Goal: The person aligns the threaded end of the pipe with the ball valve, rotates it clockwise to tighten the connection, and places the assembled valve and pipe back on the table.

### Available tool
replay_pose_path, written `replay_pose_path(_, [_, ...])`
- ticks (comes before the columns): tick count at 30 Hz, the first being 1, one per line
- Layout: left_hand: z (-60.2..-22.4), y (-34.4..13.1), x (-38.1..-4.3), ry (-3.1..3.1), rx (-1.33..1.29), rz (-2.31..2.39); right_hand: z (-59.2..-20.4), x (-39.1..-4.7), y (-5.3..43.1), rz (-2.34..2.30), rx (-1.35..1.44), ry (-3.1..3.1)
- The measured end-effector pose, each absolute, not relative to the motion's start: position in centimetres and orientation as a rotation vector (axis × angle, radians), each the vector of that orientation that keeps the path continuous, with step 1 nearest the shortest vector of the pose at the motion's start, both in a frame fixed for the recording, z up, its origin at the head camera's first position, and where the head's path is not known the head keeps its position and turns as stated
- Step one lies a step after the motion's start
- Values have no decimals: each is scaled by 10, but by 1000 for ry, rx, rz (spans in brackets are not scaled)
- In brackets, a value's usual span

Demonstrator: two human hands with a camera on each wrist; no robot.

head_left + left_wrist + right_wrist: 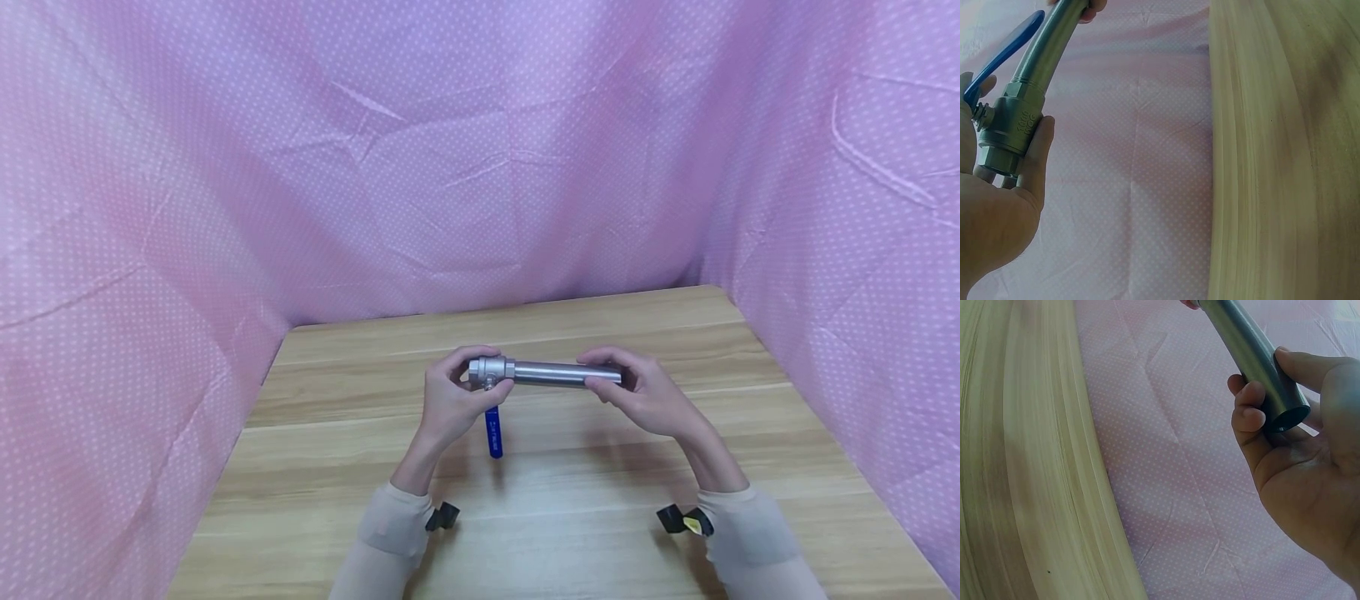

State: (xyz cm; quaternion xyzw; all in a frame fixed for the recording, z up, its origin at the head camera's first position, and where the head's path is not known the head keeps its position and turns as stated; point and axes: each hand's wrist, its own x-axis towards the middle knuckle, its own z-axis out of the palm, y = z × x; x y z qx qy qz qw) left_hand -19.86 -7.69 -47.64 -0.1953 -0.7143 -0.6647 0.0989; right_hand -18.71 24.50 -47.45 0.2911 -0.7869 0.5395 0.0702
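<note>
My left hand (457, 392) grips a silver ball valve (491, 368) with a hexagonal end and raised lettering on its body. Its blue lever handle (492, 433) points toward me, below the valve in the head view. A smooth metal pipe (551, 373) runs from the valve's right end, in line with it. Near the pipe's far right end, my right hand (648, 396) pinches it between thumb and fingers. In the right wrist view, the pipe (1250, 350) shows a hollow open end. Valve and pipe are held level above the table, casting shadows.
A light wood-grain table (570, 517) lies beneath the hands. Pink polka-dot cloth (465, 167) hangs behind it and along both sides. Small black devices are strapped at the left wrist (405, 521) and right wrist (742, 525).
</note>
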Motion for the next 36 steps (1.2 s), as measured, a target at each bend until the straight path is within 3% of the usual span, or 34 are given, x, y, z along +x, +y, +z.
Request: replay_pose_path(36, [-480, -86, -199, -2230, -533, -1882, -479, -190, 244, 1668, 827, -2407])
